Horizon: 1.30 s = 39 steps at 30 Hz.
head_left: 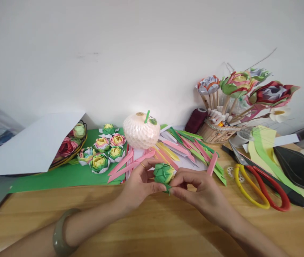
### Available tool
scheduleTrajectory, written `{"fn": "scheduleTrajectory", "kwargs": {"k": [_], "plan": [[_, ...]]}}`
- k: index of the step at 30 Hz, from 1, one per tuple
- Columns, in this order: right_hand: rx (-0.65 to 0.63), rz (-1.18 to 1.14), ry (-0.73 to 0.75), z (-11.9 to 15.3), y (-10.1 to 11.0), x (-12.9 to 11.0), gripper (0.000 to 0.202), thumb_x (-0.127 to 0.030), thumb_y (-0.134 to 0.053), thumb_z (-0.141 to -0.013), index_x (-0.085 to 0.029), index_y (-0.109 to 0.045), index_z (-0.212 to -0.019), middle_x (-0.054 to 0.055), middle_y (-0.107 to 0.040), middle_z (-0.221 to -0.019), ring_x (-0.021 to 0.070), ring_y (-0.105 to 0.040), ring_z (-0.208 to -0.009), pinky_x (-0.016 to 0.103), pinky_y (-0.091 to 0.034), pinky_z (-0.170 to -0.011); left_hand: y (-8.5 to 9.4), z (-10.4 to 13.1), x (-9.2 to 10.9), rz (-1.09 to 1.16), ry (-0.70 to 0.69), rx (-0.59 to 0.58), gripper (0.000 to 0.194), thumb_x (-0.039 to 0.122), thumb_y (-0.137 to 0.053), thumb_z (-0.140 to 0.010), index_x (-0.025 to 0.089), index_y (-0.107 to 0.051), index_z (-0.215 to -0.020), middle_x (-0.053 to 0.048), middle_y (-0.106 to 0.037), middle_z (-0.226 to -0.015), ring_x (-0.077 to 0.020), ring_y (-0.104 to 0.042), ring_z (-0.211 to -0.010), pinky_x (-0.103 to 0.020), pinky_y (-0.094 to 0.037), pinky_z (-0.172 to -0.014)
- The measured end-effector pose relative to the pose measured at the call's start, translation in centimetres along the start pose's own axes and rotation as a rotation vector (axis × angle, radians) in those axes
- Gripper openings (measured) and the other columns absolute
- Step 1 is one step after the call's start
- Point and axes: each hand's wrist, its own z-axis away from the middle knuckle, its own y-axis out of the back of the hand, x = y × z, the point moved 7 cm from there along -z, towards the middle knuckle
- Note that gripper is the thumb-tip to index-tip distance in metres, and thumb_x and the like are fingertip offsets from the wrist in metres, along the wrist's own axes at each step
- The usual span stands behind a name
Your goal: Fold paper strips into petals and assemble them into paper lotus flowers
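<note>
My left hand [142, 182] grips a green and yellow paper flower [163, 173] from its left side, thumb underneath. On the flower's right, my right hand [191, 184] pinches a green paper petal at its lower edge between thumb and forefinger. Just behind my hands lie loose folded paper strips [179, 147] in pink, green, yellow and white. Several finished paper flowers [100, 162] sit on green paper [47, 182] to the left. A white textured round ornament [141, 131] with a green strip on top stands beyond my hands.
Scissors [258, 185] with red and yellow handles lie at right beside green and yellow paper strips [266, 153]. A holder [216, 131] of stemmed paper flowers and a dark thread spool [195, 120] stand behind. At left, a white sheet [34, 144] partly covers a flower basket [83, 142].
</note>
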Motion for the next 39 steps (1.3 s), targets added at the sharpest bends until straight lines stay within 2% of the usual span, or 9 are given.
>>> {"fn": "scheduleTrajectory", "kwargs": {"k": [6, 11, 18, 29, 35, 39], "plan": [[0.004, 0.003, -0.005, -0.11, -0.19, 0.1, 0.013, -0.014, -0.063, -0.074, -0.017, -0.061, -0.061, -0.003, -0.059, -0.058, 0.0097, -0.051, -0.054, 0.02, -0.039, -0.05, -0.11, 0.06, 0.05, 0.001, 0.018, -0.007, 0.047, 0.017, -0.082, -0.051, 0.021, -0.059, -0.093, -0.002, -0.065, -0.087, -0.0165, -0.059, -0.081, -0.027, -0.045, -0.068], [0.007, 0.043, -0.02, -0.2, -0.24, 0.34, 0.016, -0.02, -0.064, -0.075, -0.017, -0.059, -0.06, -0.002, -0.059, -0.057, 0.0106, -0.052, -0.055, 0.021, -0.04, -0.052, -0.2, 0.18, -0.04, -0.009, 0.03, -0.013, 0.048, 0.017, -0.082, -0.051, 0.021, -0.058, -0.093, -0.001, -0.065, -0.086, -0.0163, -0.059, -0.081, -0.027, -0.045, -0.068], [-0.028, 0.078, 0.082, 0.11, -0.15, -0.28, 0.014, -0.018, -0.055, -0.083, -0.018, -0.064, -0.072, 0.001, -0.063, -0.069, 0.0113, -0.057, -0.062, 0.021, -0.044, -0.057, 0.27, 0.07, -0.06, -0.036, -0.017, 0.006, 0.046, 0.018, -0.08, -0.056, 0.022, -0.058, -0.097, -0.002, -0.064, -0.094, -0.0177, -0.059, -0.087, -0.03, -0.044, -0.076], [0.048, 0.097, 0.048, -0.04, -0.17, 0.05, 0.016, -0.011, -0.062, -0.074, -0.017, -0.057, -0.06, -0.002, -0.059, -0.058, 0.0106, -0.052, -0.055, 0.021, -0.041, -0.052, -0.19, 0.2, -0.24, -0.04, 0.033, -0.011, 0.047, 0.017, -0.08, -0.055, 0.023, -0.057, -0.095, 0.0, -0.064, -0.088, -0.0154, -0.058, -0.084, -0.026, -0.044, -0.07], [0.005, 0.096, 0.108, 0.11, -0.36, -0.37, 0.017, -0.014, -0.051, -0.084, -0.018, -0.065, -0.076, 0.002, -0.063, -0.072, 0.0119, -0.058, -0.064, 0.022, -0.044, -0.058, 0.52, -0.11, -0.04, -0.072, -0.013, 0.05, 0.044, 0.017, -0.079, -0.057, 0.022, -0.058, -0.095, 0.0, -0.062, -0.09, -0.0167, -0.057, -0.086, -0.028, -0.044, -0.074], [0.02, 0.116, 0.104, 0.2, -0.1, -0.38, 0.015, -0.015, -0.053, -0.082, -0.018, -0.066, -0.074, 0.002, -0.063, -0.07, 0.0123, -0.059, -0.063, 0.022, -0.045, -0.057, 0.63, -0.12, -0.08, -0.078, -0.011, 0.067, 0.045, 0.018, -0.079, -0.057, 0.022, -0.057, -0.096, -0.001, -0.062, -0.091, -0.0171, -0.058, -0.085, -0.029, -0.044, -0.074]]}}
